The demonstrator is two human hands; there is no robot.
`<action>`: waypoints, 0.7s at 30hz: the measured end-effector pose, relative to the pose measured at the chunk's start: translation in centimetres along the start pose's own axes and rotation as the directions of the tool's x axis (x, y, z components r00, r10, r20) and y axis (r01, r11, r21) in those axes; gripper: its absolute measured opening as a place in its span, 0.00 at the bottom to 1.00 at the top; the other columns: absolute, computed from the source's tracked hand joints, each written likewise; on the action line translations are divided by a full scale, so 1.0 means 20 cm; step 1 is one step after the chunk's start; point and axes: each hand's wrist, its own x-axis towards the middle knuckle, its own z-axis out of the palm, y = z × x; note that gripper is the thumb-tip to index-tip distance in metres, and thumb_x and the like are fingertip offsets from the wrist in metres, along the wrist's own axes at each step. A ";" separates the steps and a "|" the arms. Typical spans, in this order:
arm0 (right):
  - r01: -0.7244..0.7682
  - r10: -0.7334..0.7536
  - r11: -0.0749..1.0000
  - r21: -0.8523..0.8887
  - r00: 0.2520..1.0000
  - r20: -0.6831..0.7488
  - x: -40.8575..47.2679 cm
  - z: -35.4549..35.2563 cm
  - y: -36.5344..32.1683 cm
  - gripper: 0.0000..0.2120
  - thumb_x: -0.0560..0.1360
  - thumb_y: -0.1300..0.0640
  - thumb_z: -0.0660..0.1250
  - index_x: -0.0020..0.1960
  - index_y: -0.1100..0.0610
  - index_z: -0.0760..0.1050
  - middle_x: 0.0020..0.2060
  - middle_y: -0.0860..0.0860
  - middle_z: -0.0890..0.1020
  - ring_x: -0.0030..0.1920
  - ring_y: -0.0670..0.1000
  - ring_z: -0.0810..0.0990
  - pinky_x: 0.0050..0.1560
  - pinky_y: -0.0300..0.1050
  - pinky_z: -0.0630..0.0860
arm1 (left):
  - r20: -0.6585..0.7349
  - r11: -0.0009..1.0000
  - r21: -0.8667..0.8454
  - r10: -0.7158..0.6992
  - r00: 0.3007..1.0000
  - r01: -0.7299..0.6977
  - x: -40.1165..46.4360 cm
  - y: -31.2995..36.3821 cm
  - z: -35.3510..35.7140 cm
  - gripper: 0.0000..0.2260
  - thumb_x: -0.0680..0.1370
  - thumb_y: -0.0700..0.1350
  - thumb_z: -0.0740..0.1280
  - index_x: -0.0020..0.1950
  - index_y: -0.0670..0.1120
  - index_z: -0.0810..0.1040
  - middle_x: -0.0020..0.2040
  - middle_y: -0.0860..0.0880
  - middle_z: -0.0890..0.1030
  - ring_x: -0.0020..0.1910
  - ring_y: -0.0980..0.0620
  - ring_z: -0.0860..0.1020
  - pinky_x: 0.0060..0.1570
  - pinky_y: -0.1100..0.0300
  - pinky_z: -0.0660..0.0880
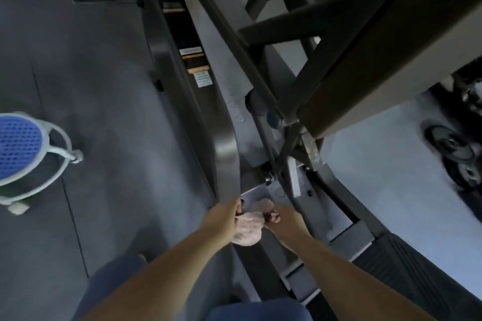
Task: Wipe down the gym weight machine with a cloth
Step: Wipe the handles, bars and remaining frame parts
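A dark grey weight machine rises from the floor ahead, its curved frame bar running down toward my hands. A pale pinkish cloth is bunched low on the machine's base, near a light metal plate. My left hand grips the cloth's left side with curled fingers. On the cloth's right edge, my right hand pinches it. Both forearms reach forward from the bottom of the view. The weight stack with labels shows between the frame bars farther up.
A white stool with a blue perforated seat stands on the dark floor at the left. Weight plates lie at the right on the lighter floor. A ribbed black footplate lies at the lower right. My blue-clad knees fill the bottom edge.
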 end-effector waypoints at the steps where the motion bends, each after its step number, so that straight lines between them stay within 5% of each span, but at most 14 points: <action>1: -0.001 0.002 1.000 0.028 1.000 -0.011 0.08 0.06 0.05 0.10 0.75 0.57 0.68 0.56 0.58 0.78 0.48 0.49 0.80 0.51 0.49 0.78 0.40 0.32 0.65 | 0.022 1.000 0.000 -0.005 1.000 0.005 0.06 -0.05 0.04 0.04 0.78 0.42 0.57 0.49 0.48 0.70 0.43 0.49 0.72 0.42 0.49 0.71 0.34 0.62 0.63; 5: -0.047 0.047 0.999 0.019 0.999 0.002 0.41 0.32 0.26 0.05 0.75 0.62 0.67 0.44 0.53 0.76 0.47 0.53 0.81 0.43 0.47 0.74 0.31 0.29 0.64 | 0.079 0.999 -0.033 0.021 0.997 -0.019 0.32 -0.33 0.29 0.08 0.70 0.44 0.55 0.39 0.48 0.73 0.41 0.47 0.75 0.41 0.51 0.70 0.32 0.66 0.59; 7: -0.044 0.044 0.999 0.004 0.999 0.008 0.59 0.44 0.37 0.04 0.75 0.61 0.66 0.49 0.56 0.78 0.44 0.51 0.79 0.42 0.47 0.74 0.30 0.28 0.64 | 0.151 0.999 0.009 0.033 0.988 -0.035 0.48 -0.44 0.44 0.09 0.75 0.37 0.60 0.48 0.41 0.80 0.47 0.46 0.76 0.45 0.52 0.72 0.36 0.71 0.61; 9: -0.067 0.067 0.997 -0.024 0.997 0.023 0.76 0.54 0.47 0.02 0.76 0.58 0.66 0.44 0.53 0.77 0.41 0.48 0.78 0.42 0.48 0.74 0.28 0.27 0.64 | 0.219 0.998 0.042 0.039 0.975 -0.049 0.65 -0.53 0.57 0.12 0.76 0.35 0.61 0.56 0.41 0.80 0.54 0.45 0.77 0.52 0.49 0.76 0.43 0.69 0.63; 12: -0.093 0.096 0.994 -0.050 0.994 0.048 1.01 0.67 0.61 0.13 0.76 0.49 0.68 0.35 0.49 0.69 0.32 0.43 0.73 0.42 0.50 0.76 0.35 0.34 0.67 | 0.216 0.995 0.084 0.028 0.976 -0.047 0.89 -0.66 0.75 0.12 0.80 0.38 0.59 0.60 0.41 0.77 0.60 0.43 0.77 0.60 0.45 0.75 0.55 0.60 0.69; 15: -0.095 0.103 0.987 -0.128 0.993 0.062 1.25 0.79 0.73 0.10 0.76 0.49 0.65 0.44 0.56 0.75 0.42 0.50 0.81 0.50 0.54 0.80 0.40 0.38 0.67 | 0.181 0.975 0.137 0.151 0.972 -0.177 1.06 -0.79 0.99 0.13 0.81 0.40 0.58 0.61 0.42 0.77 0.61 0.44 0.75 0.60 0.45 0.74 0.56 0.59 0.70; 18: -0.084 0.082 0.995 -0.049 0.996 -0.046 1.46 0.85 0.82 0.12 0.78 0.50 0.63 0.52 0.58 0.78 0.48 0.55 0.82 0.46 0.53 0.79 0.42 0.40 0.70 | 0.116 0.955 0.185 0.215 0.970 -0.233 1.25 -0.82 1.22 0.20 0.81 0.45 0.48 0.71 0.48 0.67 0.66 0.50 0.68 0.65 0.49 0.70 0.63 0.62 0.64; 21: -0.053 0.066 0.997 0.059 0.970 -0.233 1.63 0.80 0.86 0.06 0.76 0.57 0.65 0.48 0.57 0.80 0.43 0.52 0.79 0.43 0.49 0.74 0.38 0.37 0.65 | 0.003 0.939 0.174 0.302 0.953 -0.298 1.42 -0.75 1.30 0.25 0.80 0.38 0.57 0.76 0.46 0.56 0.71 0.50 0.60 0.68 0.51 0.66 0.66 0.63 0.63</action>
